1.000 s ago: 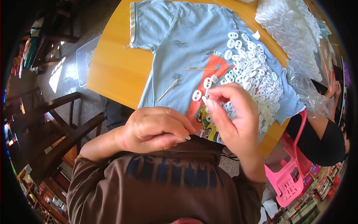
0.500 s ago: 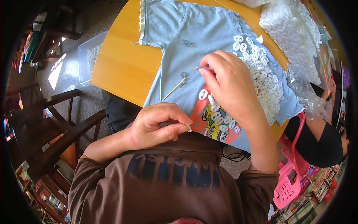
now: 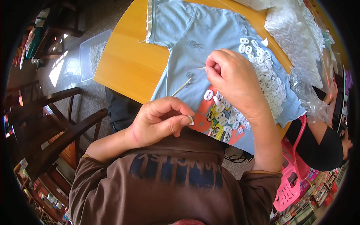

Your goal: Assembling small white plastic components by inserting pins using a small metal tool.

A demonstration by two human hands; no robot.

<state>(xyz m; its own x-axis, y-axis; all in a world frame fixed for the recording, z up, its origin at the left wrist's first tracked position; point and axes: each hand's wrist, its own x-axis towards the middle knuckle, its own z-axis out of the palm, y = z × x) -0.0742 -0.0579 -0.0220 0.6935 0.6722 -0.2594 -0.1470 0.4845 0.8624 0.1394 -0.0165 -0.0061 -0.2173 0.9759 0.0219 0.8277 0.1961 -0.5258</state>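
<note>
My left hand [image 3: 162,120] is closed, pinching a small white plastic piece [image 3: 191,120] in front of my shirt. My right hand [image 3: 234,80] is closed too, above the light blue T-shirt [image 3: 180,33] on the table. From its fingertips a thin pointed stick [image 3: 201,68] pokes out to the left; the rest is hidden in the fingers. Below it lies a single white oval piece with two holes [image 3: 208,95]. A heap of similar white pieces [image 3: 270,88] spreads to the right. Another thin stick [image 3: 182,87] rests against a little pile of small metal parts [image 3: 191,78].
A second pile of metal parts [image 3: 194,44] lies farther back. Bulky clear bags of white pieces [image 3: 290,41] stand at the table's [image 3: 127,56] back right. On the floor sits a translucent bin [image 3: 87,60]. Wooden chairs [image 3: 71,123] are left, a pink plastic basket [image 3: 288,193] right, near another person's arm [image 3: 314,129].
My right hand stays over the cloth, its stick showing a shorter length. The white piece in my left hand has turned slightly. The whole view has shifted a little.
</note>
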